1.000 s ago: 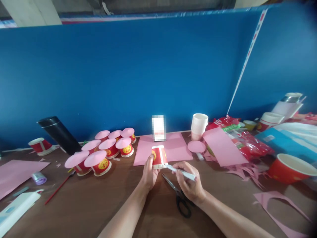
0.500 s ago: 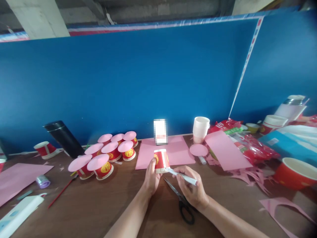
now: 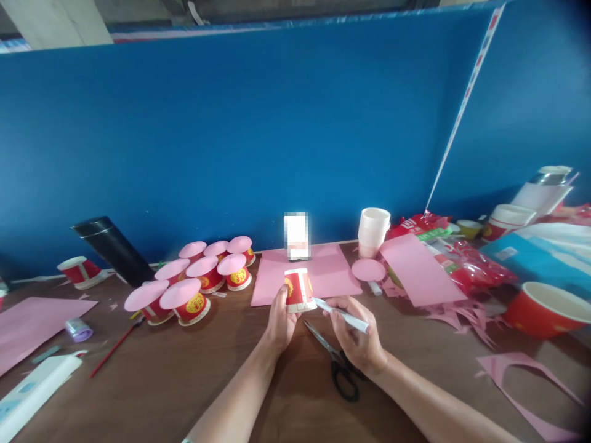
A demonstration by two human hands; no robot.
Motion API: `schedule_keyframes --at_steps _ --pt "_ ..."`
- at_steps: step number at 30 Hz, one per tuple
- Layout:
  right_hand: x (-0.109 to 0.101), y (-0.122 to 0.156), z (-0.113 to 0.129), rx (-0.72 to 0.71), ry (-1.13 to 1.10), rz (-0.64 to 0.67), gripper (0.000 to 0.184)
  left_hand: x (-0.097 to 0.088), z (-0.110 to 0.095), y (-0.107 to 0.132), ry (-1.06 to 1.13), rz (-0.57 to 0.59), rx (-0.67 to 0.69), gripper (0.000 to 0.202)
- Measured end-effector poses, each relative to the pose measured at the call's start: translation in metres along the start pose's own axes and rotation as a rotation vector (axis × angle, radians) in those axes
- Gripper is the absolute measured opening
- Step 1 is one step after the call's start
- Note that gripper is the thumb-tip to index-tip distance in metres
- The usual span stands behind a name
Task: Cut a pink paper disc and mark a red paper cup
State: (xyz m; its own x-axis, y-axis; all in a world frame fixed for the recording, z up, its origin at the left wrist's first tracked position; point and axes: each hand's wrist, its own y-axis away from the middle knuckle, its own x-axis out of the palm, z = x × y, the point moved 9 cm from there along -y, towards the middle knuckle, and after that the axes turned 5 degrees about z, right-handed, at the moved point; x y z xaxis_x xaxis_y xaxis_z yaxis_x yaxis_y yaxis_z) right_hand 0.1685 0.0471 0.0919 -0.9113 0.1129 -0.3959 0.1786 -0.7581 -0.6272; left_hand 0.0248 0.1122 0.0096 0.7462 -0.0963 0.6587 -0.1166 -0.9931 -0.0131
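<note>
A red paper cup (image 3: 299, 289) with yellow emblems and a white stripe is held upside down in my left hand (image 3: 281, 323), its white rim band low. Dark marks show on that band. My right hand (image 3: 355, 335) grips a white marker pen (image 3: 348, 319), its tip at or very near the cup's lower right edge. Black-handled scissors (image 3: 340, 366) lie on the table just below, partly covered by my right hand. Behind the cup lies a pink paper sheet (image 3: 325, 277).
To the left stand several red cups topped with pink paper cones (image 3: 184, 294), near a black flask (image 3: 113, 249) and a red paintbrush (image 3: 113, 351). On the right are stacked white cups (image 3: 373, 231), a pink disc (image 3: 368, 269), paper scraps (image 3: 501, 369) and a red bowl (image 3: 530, 317).
The whole view has shifted slightly, so the table appears higher. The pen tip has moved a little up the cup's side edge. Both hands keep their hold.
</note>
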Motion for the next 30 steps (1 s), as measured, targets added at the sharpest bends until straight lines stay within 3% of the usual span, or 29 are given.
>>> schedule_keyframes --at_steps 12,19,25,30 --pt "0.006 -0.002 0.009 -0.052 0.019 0.046 0.013 -0.002 -0.001 0.0 -0.043 -0.004 0.027 0.03" --pt "0.0 0.003 -0.01 0.074 -0.059 -0.018 0.013 -0.001 0.0 -0.001 -0.003 0.008 0.013 0.035" --pt "-0.001 0.002 -0.006 0.063 -0.053 -0.029 0.012 -0.002 0.0 0.0 0.08 -0.033 -0.021 0.035" --pt "-0.002 0.001 -0.004 0.057 -0.038 -0.03 0.01 0.001 -0.001 -0.001 0.093 0.017 0.008 0.034"
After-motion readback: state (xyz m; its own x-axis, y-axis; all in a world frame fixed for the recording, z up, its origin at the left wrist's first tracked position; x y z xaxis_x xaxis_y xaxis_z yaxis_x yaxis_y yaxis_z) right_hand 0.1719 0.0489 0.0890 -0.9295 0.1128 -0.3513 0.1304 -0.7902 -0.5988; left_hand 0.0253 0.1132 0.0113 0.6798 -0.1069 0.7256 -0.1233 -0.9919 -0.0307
